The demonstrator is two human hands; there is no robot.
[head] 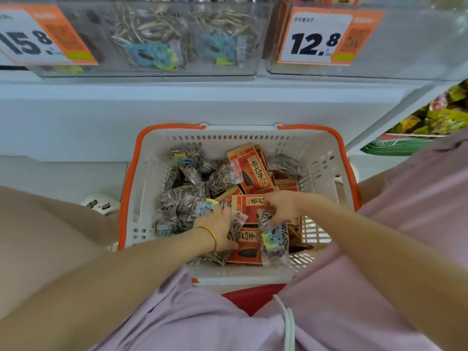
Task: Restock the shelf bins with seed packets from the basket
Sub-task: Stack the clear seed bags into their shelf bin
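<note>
- Fingers (269, 200) of the right hand (285, 206): curled and pinched on the top edge of a clear packet (274, 239) of striped seeds, which hangs below them over the near part of the basket
- Fingers (225, 211) of the left hand (217, 228): bent down into the heap of seed packets (187, 198) on the basket's left side; whether they have closed on one cannot be told
- Handling, as judged: each clear packet looks light and soft, thin glossy film round loose seeds, so it will sag and may slip; the sealed top edge, or a broad grip across the middle, seems the safest hold
- Red packets (253, 171): flatter, stiffer-looking paper, lying in the middle and right of the basket; likely easy to stack and take by an edge
- Basket (316, 158): white with an orange rim, set low before the shelf, between the person's knees
- Shelf bins (157, 39): clear, above the basket; the left one holds similar clear packets; price tags (314, 36) on the fronts
</note>
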